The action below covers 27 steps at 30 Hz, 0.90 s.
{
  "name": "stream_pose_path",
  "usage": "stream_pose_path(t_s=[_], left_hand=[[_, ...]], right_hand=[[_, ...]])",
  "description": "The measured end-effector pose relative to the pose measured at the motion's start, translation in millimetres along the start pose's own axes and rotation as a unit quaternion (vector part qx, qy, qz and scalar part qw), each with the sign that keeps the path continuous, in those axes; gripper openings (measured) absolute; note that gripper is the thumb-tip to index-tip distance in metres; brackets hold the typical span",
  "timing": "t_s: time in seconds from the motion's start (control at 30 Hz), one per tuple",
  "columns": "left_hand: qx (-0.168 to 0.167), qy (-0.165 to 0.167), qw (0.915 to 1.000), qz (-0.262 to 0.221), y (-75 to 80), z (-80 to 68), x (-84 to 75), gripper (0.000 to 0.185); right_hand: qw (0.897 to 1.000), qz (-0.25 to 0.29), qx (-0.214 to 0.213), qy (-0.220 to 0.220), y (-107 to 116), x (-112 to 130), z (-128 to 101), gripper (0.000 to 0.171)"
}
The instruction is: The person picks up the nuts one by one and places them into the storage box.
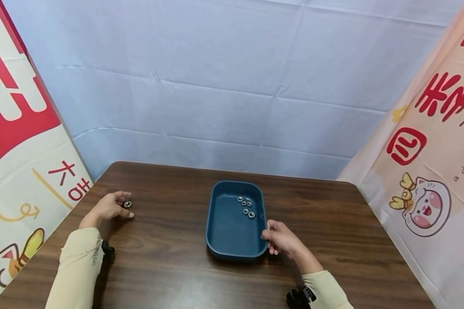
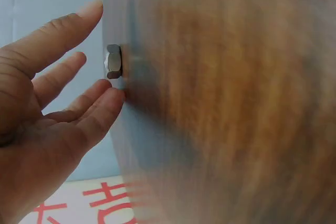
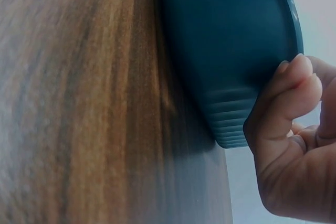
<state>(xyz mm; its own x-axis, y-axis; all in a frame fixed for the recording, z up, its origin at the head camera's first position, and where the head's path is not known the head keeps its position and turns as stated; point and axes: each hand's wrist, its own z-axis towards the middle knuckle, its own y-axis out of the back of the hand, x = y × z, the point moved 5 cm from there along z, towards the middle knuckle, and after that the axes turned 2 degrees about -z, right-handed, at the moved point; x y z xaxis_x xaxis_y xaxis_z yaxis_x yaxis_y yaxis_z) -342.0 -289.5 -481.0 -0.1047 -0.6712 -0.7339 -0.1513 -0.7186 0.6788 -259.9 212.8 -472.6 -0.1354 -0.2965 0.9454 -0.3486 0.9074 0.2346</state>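
Observation:
A loose metal hex nut (image 1: 127,204) lies on the table at the left. My left hand (image 1: 110,207) is right beside it, thumb and fingers spread on either side. In the left wrist view a gap shows between the fingers and the nut (image 2: 113,62). A dark blue rectangular tray (image 1: 232,253) stands at the middle of the table, with several hex nuts (image 1: 246,207) grouped toward its far right part. My right hand (image 1: 284,239) pinches the tray's right rim; the right wrist view shows thumb and fingers at the edge of the tray (image 3: 231,35).
The brown wood-grain table (image 1: 166,240) spreads out around the tray. A pale blue cloth (image 1: 216,86) hangs behind its far edge. Printed banners flank it on the left (image 1: 19,141) and right (image 1: 429,163). Both wrists wear black straps with devices (image 1: 300,297).

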Motion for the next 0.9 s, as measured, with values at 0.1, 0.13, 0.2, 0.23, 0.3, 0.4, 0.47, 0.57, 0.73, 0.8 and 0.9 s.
stream_pose_path(t_s=[0.1, 0.13, 0.2, 0.23, 0.3, 0.4, 0.47, 0.57, 0.73, 0.8, 0.9], left_hand=[[0.000, 0.018, 0.9997, -0.015, 1.4, 1.2, 9.8, 0.075], [0.000, 0.028, 0.9992, -0.027, 1.9, 0.8, 13.9, 0.075], [0.007, 0.051, 0.9961, -0.072, 2.5, -1.0, 22.6, 0.075], [0.009, 0.063, 0.9938, -0.091, 3.2, -2.3, 26.9, 0.074], [0.012, 0.085, 0.9877, -0.130, 4.6, -4.5, 32.9, 0.073], [0.007, 0.104, 0.9840, -0.144, 6.7, -6.0, 33.5, 0.067], [-0.009, 0.101, 0.9880, -0.117, 8.1, -4.5, 29.9, 0.062], [-0.029, 0.091, 0.9933, -0.064, 7.4, -0.2, 22.8, 0.056], [-0.052, 0.099, 0.9937, -0.013, 5.5, 2.2, 16.3, 0.045], [-0.058, 0.105, 0.9928, -0.006, 5.9, 1.2, 16.0, 0.040], [-0.060, 0.103, 0.9929, 0.004, 7.0, 0.1, 16.1, 0.034]], right_hand=[[1.000, 0.001, 0.002, 0.002, -1, 1, 0, 0.014], [1.000, 0.000, 0.002, 0.002, -2, 1, 0, 0.014], [1.000, -0.001, 0.003, 0.004, -2, 1, 1, 0.015], [1.000, -0.002, 0.003, 0.004, -3, 1, 1, 0.015], [1.000, -0.004, 0.003, 0.004, -4, 1, 2, 0.015], [1.000, -0.005, 0.005, 0.004, -6, 2, 2, 0.015], [1.000, -0.006, 0.004, 0.004, -5, 2, 2, 0.016], [1.000, -0.012, -0.005, 0.003, -3, 3, 0, 0.015], [1.000, -0.014, -0.006, 0.003, 0, 2, -2, 0.015], [1.000, -0.011, -0.002, 0.002, 0, 1, -2, 0.015], [1.000, -0.009, -0.001, 0.001, -1, 1, -2, 0.014]])
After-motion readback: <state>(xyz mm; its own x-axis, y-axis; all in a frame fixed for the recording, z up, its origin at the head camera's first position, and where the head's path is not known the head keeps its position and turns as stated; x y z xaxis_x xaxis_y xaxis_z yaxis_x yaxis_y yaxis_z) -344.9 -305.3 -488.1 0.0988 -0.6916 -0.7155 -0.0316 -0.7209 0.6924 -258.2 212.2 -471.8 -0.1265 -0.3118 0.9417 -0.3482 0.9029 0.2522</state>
